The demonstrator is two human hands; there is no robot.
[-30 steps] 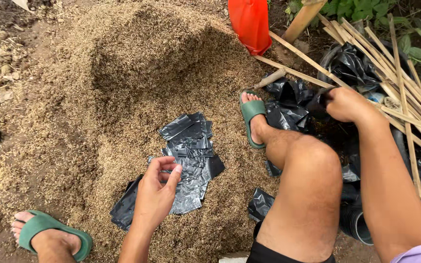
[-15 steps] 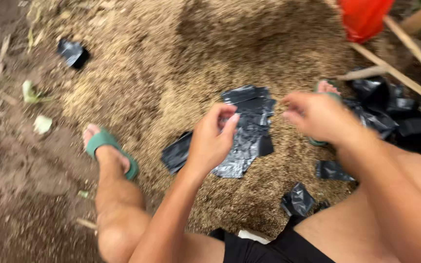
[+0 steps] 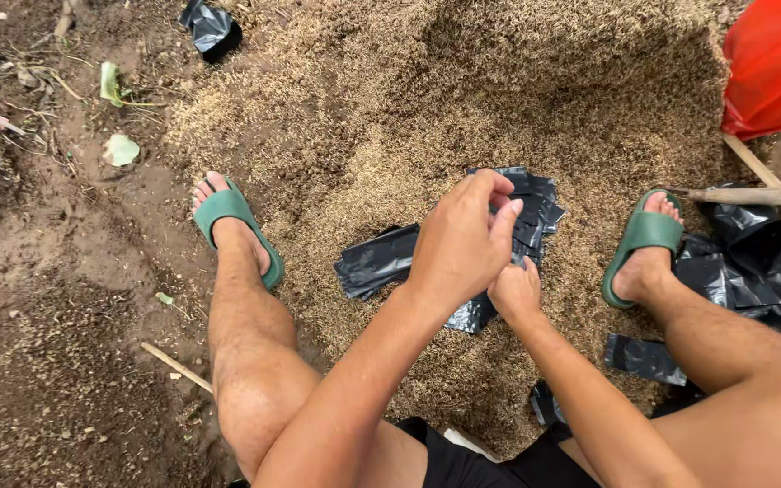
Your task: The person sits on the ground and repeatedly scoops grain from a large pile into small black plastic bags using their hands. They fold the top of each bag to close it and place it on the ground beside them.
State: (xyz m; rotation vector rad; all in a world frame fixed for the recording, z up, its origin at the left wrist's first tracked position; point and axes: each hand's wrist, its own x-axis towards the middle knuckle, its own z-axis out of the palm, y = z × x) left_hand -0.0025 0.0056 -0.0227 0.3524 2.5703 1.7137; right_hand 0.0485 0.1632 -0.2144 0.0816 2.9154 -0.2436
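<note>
Lying under both hands, black plastic bags (image 3: 381, 262); left hand (image 3: 458, 239) and right hand (image 3: 515, 291) grip pinching one.

Right hand (image 3: 514, 291) has come off the sticks and bags at the person's right and now sits under the left hand (image 3: 458, 244); both meet over the black bag stack (image 3: 535, 203) on the husk pile (image 3: 409, 108), fingers pinching at it. A second ago only the left was there. View swung left: left foot (image 3: 232, 226) now fully in frame.
</note>
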